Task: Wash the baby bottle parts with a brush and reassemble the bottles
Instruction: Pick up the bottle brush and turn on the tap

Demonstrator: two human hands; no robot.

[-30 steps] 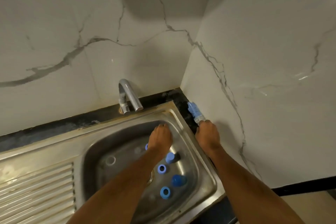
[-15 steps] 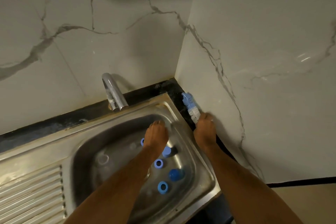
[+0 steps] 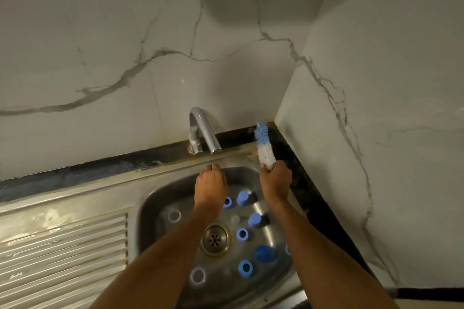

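My right hand [image 3: 275, 182] grips the handle of a bottle brush [image 3: 263, 148]; its white and blue bristles point up and back, over the sink's rear right corner. My left hand [image 3: 211, 185] reaches over the basin with fingers extended, just below the faucet spout [image 3: 216, 149], holding nothing that I can see. On the floor of the steel sink [image 3: 155, 198] lie several blue rings [image 3: 242, 233], blue caps [image 3: 254, 219] and two clear bottles [image 3: 174, 216], mouths up. No water runs.
The drain [image 3: 214, 238] sits mid-basin between my forearms. A ribbed steel drainboard [image 3: 62, 258] lies to the left. A black counter ledge [image 3: 301, 183] runs behind and to the right of the sink, below marble walls [image 3: 376, 133] meeting in a corner.
My right hand has lifted the brush off the right ledge and brought it left over the sink corner. My left hand has moved back toward the faucet.
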